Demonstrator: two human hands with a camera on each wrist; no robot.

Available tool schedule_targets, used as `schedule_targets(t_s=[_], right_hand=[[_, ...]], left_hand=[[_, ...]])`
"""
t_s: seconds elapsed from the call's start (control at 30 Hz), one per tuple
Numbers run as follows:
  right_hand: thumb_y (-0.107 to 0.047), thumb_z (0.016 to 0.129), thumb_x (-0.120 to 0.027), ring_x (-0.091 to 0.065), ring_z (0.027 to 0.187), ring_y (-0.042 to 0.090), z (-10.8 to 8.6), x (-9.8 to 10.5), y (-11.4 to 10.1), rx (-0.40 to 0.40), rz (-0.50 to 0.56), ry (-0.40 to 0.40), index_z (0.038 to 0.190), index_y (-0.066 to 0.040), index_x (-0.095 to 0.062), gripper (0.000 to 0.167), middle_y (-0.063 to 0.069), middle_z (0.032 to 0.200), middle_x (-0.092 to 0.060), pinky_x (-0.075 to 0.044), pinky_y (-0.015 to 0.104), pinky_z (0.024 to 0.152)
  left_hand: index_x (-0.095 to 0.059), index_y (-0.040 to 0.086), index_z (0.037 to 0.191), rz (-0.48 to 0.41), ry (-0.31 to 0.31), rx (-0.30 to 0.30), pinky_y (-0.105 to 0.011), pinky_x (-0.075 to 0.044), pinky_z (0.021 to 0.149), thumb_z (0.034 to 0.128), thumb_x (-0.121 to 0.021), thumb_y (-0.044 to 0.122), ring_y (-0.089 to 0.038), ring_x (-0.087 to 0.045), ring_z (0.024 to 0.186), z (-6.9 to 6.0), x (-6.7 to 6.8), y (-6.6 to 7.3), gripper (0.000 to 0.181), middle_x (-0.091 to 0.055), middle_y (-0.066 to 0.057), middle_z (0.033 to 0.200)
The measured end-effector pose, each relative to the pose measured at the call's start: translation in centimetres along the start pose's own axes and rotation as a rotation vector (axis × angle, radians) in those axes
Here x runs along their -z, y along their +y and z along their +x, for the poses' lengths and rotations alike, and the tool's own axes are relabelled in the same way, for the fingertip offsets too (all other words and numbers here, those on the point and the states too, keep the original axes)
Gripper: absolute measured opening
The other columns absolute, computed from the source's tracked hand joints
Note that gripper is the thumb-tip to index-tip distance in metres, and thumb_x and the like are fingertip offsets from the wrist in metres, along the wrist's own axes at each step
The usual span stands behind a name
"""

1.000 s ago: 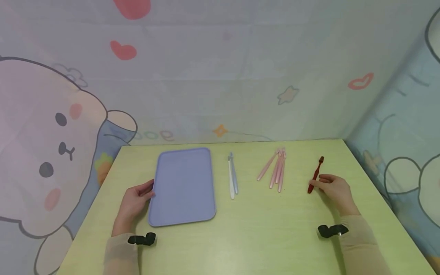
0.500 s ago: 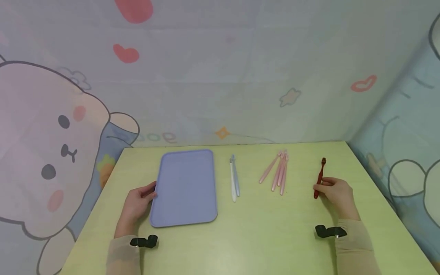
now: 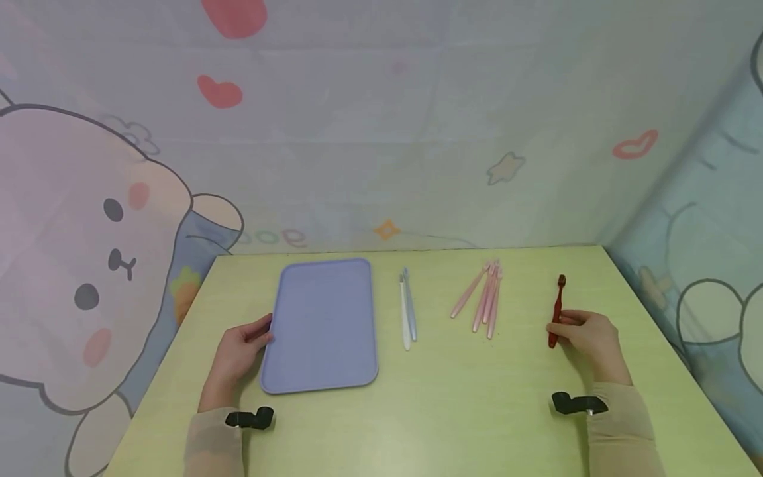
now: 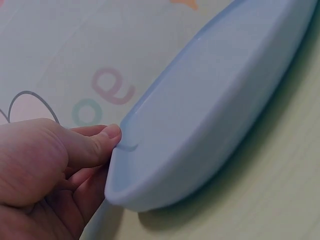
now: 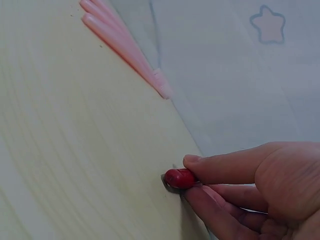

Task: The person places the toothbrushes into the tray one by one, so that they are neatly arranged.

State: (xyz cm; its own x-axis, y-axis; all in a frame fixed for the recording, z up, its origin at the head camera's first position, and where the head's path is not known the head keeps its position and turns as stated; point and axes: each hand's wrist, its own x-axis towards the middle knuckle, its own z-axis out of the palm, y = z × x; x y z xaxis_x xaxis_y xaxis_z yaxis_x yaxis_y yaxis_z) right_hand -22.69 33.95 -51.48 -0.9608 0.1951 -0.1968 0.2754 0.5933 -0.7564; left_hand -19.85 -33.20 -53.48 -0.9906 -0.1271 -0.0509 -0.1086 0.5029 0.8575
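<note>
My left hand [image 3: 237, 351] pinches the left rim of a lilac rectangular tray [image 3: 322, 324]. In the left wrist view the thumb of that hand [image 4: 45, 170] lies over the rim and the fingers are beneath it. At the right of the table, my right hand [image 3: 587, 338] pinches the handle of a dark red toothbrush [image 3: 557, 308], whose head points to the back. The right wrist view shows the rounded handle end [image 5: 180, 178] of that toothbrush between thumb and fingers; whether it touches the table cannot be told.
A white toothbrush [image 3: 405, 318] and a blue toothbrush [image 3: 410, 311] lie side by side right of the tray. Several pink toothbrushes [image 3: 485, 301] fan out between them and my right hand. A patterned cloth [image 3: 441, 132] hangs behind the table [image 3: 429, 417].
The red toothbrush has turned a little, its handle end swinging right and toward me in my right hand. My left hand keeps its hold on the tray. The head view has shifted slightly.
</note>
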Motion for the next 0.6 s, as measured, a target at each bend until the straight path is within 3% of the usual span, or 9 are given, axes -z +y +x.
schedule_targets(t_s=[0.1, 0.23, 0.33, 0.47, 0.6], right_hand=[[-0.031, 0.096, -0.082, -0.071, 0.108, 0.036, 0.04, -0.16, -0.01, -0.005, -0.017, 0.010, 0.141, 0.012, -0.062, 0.066, 0.018, 0.110, -0.080, -0.049, 0.056, 0.102], [-0.031, 0.095, -0.082, -0.073, 0.086, 0.016, 0.09, -0.38, 0.00, -0.007, -0.035, 0.028, 0.138, 0.012, -0.064, 0.064, 0.016, 0.105, -0.081, -0.051, 0.050, 0.095], [-0.030, 0.094, -0.081, -0.070, 0.081, 0.010, 0.06, -0.46, -0.13, -0.005, -0.046, 0.037, 0.136, 0.012, -0.065, 0.062, 0.016, 0.103, -0.081, -0.051, 0.050, 0.094], [-0.029, 0.095, -0.081, -0.069, 0.083, 0.012, -0.09, -0.49, -0.28, 0.001, -0.050, 0.041, 0.136, 0.012, -0.065, 0.061, 0.016, 0.102, -0.081, -0.051, 0.051, 0.094], [-0.029, 0.095, -0.081, -0.071, 0.081, 0.010, -0.29, -0.41, -0.39, -0.002, -0.028, 0.033, 0.136, 0.012, -0.065, 0.061, 0.015, 0.102, -0.081, -0.052, 0.050, 0.095]], left_hand=[[-0.057, 0.000, 0.151, -0.006, 0.000, -0.003, -0.048, -0.039, 0.119, 0.1043, -0.070, 0.006, -0.034, -0.052, 0.143, 0.06, -0.05, -0.09, 0.048, -0.062, -0.021, 0.144], [-0.057, 0.000, 0.151, 0.005, -0.008, -0.008, -0.046, -0.040, 0.118, 0.1044, -0.069, 0.006, -0.033, -0.053, 0.142, 0.09, 0.03, -0.22, 0.049, -0.062, -0.020, 0.144], [-0.056, 0.000, 0.152, -0.001, -0.022, -0.013, -0.032, -0.045, 0.115, 0.1043, -0.069, 0.005, -0.032, -0.053, 0.143, 0.13, 0.14, -0.32, 0.050, -0.061, -0.020, 0.146], [-0.054, -0.001, 0.153, -0.027, -0.040, -0.022, -0.007, -0.044, 0.099, 0.1038, -0.069, 0.003, -0.033, -0.052, 0.143, 0.01, 0.24, -0.22, 0.051, -0.059, -0.022, 0.148], [-0.053, -0.002, 0.153, -0.038, -0.053, -0.035, -0.002, -0.041, 0.094, 0.1036, -0.069, 0.001, -0.033, -0.051, 0.143, -0.19, 0.32, -0.10, 0.052, -0.057, -0.022, 0.149]])
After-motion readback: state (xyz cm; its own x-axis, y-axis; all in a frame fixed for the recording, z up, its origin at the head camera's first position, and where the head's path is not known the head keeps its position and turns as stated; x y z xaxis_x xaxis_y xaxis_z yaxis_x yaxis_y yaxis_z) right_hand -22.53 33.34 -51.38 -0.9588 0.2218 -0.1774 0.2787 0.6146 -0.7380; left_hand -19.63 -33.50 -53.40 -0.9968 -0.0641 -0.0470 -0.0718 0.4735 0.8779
